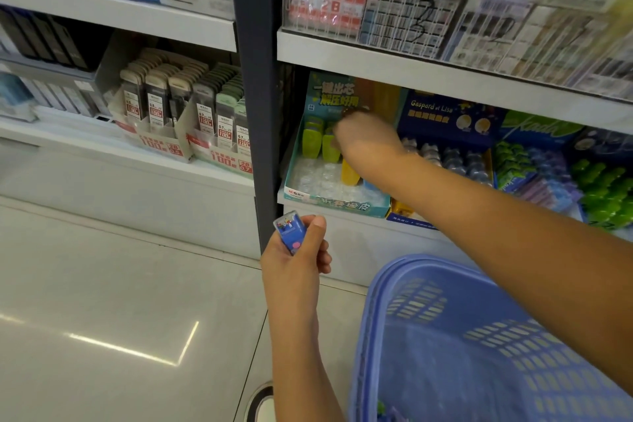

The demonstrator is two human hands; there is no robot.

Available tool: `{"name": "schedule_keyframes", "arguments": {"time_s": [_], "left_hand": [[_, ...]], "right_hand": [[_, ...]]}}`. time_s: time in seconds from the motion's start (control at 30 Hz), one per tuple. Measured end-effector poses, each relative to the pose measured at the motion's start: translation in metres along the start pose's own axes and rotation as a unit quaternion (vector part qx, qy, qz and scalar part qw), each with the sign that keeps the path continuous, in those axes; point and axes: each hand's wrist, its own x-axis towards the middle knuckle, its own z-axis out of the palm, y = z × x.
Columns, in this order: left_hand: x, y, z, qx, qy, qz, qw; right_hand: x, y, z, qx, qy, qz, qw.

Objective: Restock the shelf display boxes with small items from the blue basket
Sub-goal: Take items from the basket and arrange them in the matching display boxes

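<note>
My left hand (pixel 294 260) is held up in front of the shelf base, shut on a small blue item (pixel 290 229) with a clear top. Across the lower shelf, my right hand (pixel 363 137) is inside the teal display box (pixel 337 200), over the green items (pixel 322 144) at its back. That hand is blurred, so whether it holds anything cannot be made out. A yellow item (pixel 351 173) stands in the same box. The blue basket (pixel 479 336) sits at the lower right, under my right forearm.
A dark blue display box (pixel 445 120) with clear-capped items stands right of the teal one, then green and purple packs (pixel 603 188). Pencil-lead boxes (pixel 191 120) fill the left shelf. A dark upright post (pixel 260 96) divides the shelves. Pale tiled floor lies at the left.
</note>
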Motion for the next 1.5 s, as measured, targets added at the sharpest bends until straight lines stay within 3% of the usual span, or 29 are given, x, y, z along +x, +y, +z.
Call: {"name": "schedule_keyframes", "arguments": {"time_s": [0.2, 0.33, 0.4, 0.47, 0.53, 0.63, 0.7, 0.83, 0.9, 0.97, 1.03, 1.1, 1.17, 1.27, 1.5], "left_hand": [[-0.003, 0.001, 0.010, 0.021, -0.025, -0.015, 0.999], [-0.004, 0.013, 0.022, -0.089, -0.036, -0.113, 0.989], [-0.009, 0.015, 0.026, -0.111, -0.052, -0.101, 0.987], [-0.015, 0.012, 0.031, -0.080, -0.070, -0.056, 0.993], [-0.020, 0.007, 0.036, -0.023, -0.083, -0.016, 0.996], [-0.028, 0.002, 0.048, 0.024, -0.132, -0.009, 0.991], [-0.033, -0.004, 0.059, 0.008, -0.163, -0.024, 0.986], [-0.044, -0.016, 0.089, 0.014, -0.174, -0.020, 0.984], [-0.047, -0.023, 0.106, 0.095, -0.171, 0.027, 0.980], [-0.046, -0.030, 0.120, 0.257, -0.167, 0.130, 0.943], [-0.043, -0.038, 0.127, 0.397, -0.190, 0.234, 0.867], [-0.037, -0.046, 0.131, 0.499, -0.223, 0.277, 0.790], [-0.032, -0.056, 0.130, 0.566, -0.234, 0.282, 0.738], [-0.027, -0.065, 0.125, 0.587, -0.232, 0.289, 0.720], [-0.022, -0.070, 0.123, 0.581, -0.231, 0.304, 0.719]], "right_hand": [[-0.006, 0.004, 0.003, -0.041, 0.009, -0.032, 0.999], [-0.011, 0.010, -0.011, -0.026, -0.031, -0.031, 0.999], [-0.027, 0.020, -0.013, 0.005, 0.004, -0.066, 0.998], [-0.057, 0.032, -0.013, 0.115, 0.064, -0.072, 0.989], [-0.092, 0.045, -0.010, 0.277, 0.060, -0.031, 0.959], [-0.145, 0.060, 0.000, 0.511, -0.011, 0.035, 0.859], [-0.170, 0.071, 0.007, 0.603, 0.006, 0.074, 0.794], [-0.194, 0.099, 0.019, 0.645, 0.143, 0.128, 0.739], [-0.194, 0.113, 0.019, 0.649, 0.186, 0.135, 0.725], [-0.187, 0.132, 0.013, 0.579, 0.238, 0.117, 0.771], [-0.174, 0.150, 0.004, 0.457, 0.264, 0.094, 0.844], [-0.155, 0.165, -0.004, 0.339, 0.250, 0.075, 0.904], [-0.135, 0.172, -0.007, 0.249, 0.205, 0.035, 0.946], [-0.115, 0.177, -0.004, 0.193, 0.132, -0.014, 0.972], [-0.103, 0.187, -0.003, 0.201, 0.081, -0.051, 0.975]]}}
